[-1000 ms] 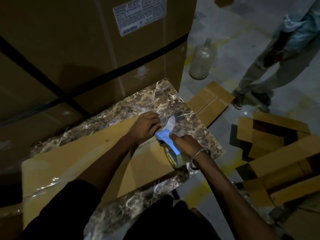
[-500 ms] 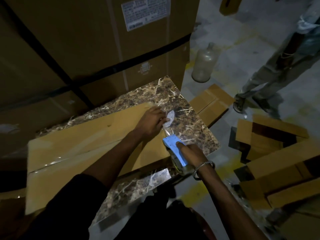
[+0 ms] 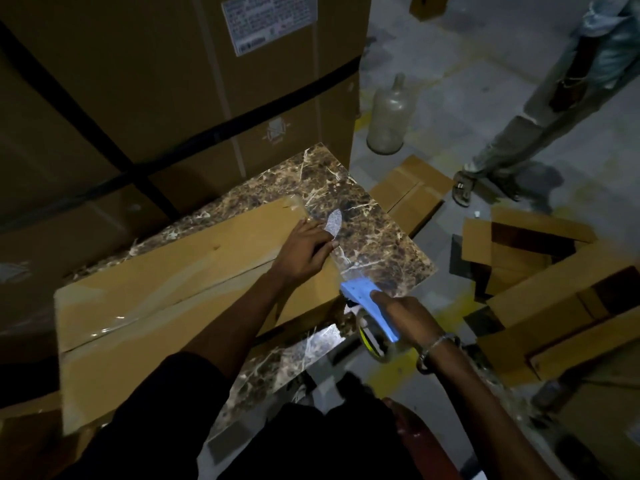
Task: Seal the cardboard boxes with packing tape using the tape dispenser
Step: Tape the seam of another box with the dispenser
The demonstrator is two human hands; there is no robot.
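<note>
— What is nearest to the flat cardboard box (image 3: 166, 299)?
— At its right end, the right hand (image 3: 403, 318) grips the blue tape dispenser (image 3: 369, 311); the left hand (image 3: 304, 252) presses the clear tape (image 3: 337, 259) with fingers bent on the box edge.
— Is the box open?
— Closed, contents hidden. It lies on a marble surface (image 3: 363, 216). Behind it stands a big strapped carton (image 3: 156, 91); beyond, right, a glass jug (image 3: 389, 117) on the concrete floor (image 3: 460, 98).

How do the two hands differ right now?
The left hand rests on the flat box's end beside the clear tape; the right hand grips the blue dispenser off the box's edge. The right wrist wears a bangle; the left is bare. Both work the same tape strip.
</note>
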